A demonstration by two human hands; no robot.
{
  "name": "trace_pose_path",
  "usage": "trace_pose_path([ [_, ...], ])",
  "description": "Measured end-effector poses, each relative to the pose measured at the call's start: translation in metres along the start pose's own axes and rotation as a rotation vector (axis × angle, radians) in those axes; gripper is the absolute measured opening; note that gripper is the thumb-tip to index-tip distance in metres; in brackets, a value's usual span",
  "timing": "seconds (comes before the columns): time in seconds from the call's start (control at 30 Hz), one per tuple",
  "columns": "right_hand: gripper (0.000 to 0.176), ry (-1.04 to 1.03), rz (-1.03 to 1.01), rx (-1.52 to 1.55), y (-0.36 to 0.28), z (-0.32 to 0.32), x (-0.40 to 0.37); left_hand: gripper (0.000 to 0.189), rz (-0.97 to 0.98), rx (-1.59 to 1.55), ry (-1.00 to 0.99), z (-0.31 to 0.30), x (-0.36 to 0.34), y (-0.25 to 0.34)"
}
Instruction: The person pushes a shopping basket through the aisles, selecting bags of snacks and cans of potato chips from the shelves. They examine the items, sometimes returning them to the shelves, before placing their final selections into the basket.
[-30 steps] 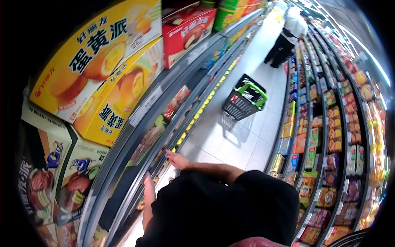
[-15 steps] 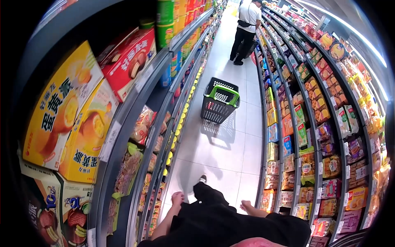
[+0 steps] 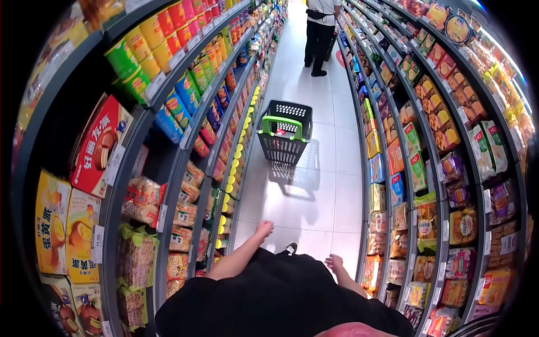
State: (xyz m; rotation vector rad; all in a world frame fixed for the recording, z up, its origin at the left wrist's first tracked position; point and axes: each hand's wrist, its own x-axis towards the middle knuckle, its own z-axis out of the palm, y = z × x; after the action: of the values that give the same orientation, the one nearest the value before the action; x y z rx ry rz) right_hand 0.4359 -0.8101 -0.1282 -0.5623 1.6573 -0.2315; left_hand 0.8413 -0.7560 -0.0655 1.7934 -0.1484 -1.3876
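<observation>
My left hand (image 3: 264, 228) hangs in front of my body over the white floor tiles, its fingers loosely curled with nothing in them. Lower and to the right, my right hand (image 3: 334, 262) is held out with its fingers slightly apart, also without anything in it. Ahead of both hands a dark grey shopping basket (image 3: 283, 150) stands on the floor, touched by neither hand. Its bright green handle (image 3: 286, 119) is raised, and a small red patch shows inside.
Shelves line both sides of the aisle. On the left are chip canisters (image 3: 135, 84), a red snack box (image 3: 101, 146) and yellow pie boxes (image 3: 53, 224); on the right, packaged cakes (image 3: 463, 224). A person in dark trousers (image 3: 319, 42) stands farther along by the right shelves.
My view has moved forward and turned, bringing the basket nearer and to the left. My left hand has swung forward. The person ahead appears higher in view.
</observation>
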Motion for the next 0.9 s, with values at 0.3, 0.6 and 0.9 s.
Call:
trace_pose_path([
  [0.3,0.029,0.064,-0.082,0.184,-0.157,0.011,0.077,0.019,0.948,0.419,0.13,0.107,0.067,0.255],
  [0.6,0.015,-0.331,-0.61,-0.259,-0.181,0.053,0.103,0.037,1.144,0.84,0.363,0.086,0.182,0.365],
  [0.9,0.022,-0.035,-0.074,-0.225,-0.42,0.089,0.154,0.084,0.224,0.436,-0.045,0.091,0.26,0.249],
])
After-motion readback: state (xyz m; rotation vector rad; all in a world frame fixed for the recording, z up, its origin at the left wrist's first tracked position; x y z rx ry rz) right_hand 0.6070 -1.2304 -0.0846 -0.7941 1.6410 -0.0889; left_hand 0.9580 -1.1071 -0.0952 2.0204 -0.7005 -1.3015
